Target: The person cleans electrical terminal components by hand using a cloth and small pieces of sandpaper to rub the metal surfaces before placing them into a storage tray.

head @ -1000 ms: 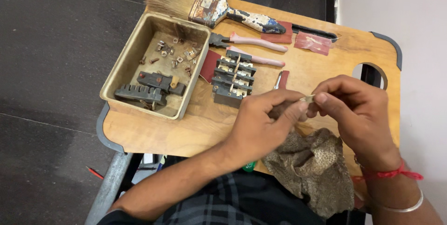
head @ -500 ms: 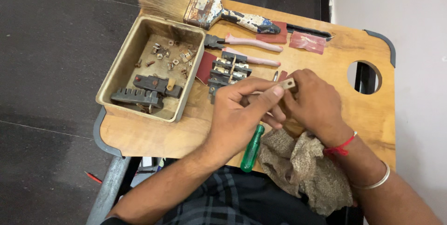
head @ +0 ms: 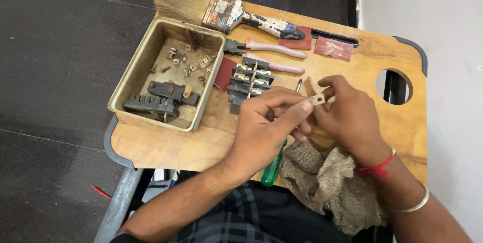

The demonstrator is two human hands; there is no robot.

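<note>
Both hands were up over the middle of the wooden surface (head: 166, 147), working on one small metal tab (head: 317, 100). Left hand (head: 269, 122) had thumb + fingers pinched narrow on the tab's near end, tab sticking out to the right w/ a little hole visible in it. Right hand (head: 347, 117) was curled in close from the other side, fingertips touching the tab's far end, so it was basically held between the two hands, just above the board and not resting on it.

Under the left hand a green-handled screwdriver (head: 272, 166) lay on the surface, handle poking out toward the person's lap, metal tip showing up near the tab. Couldn't tell if either hand was actually touching it. A scrap of burlap cloth (head: 327, 182) sat bunched under the right wrist, hanging off the near edge.

Other stuff: a black terminal block (head: 247, 79) just left of the hands, pink-handled pliers (head: 271, 49) behind it, a big old paintbrush (head: 216, 6) along the far edge, and a couple of red sandpaper bits (head: 333, 48) nearby. A metal tray (head: 132, 74) on the left held small screws + 2 dark comb-like parts. Right wrist had a red thread and a silver bangle.
</note>
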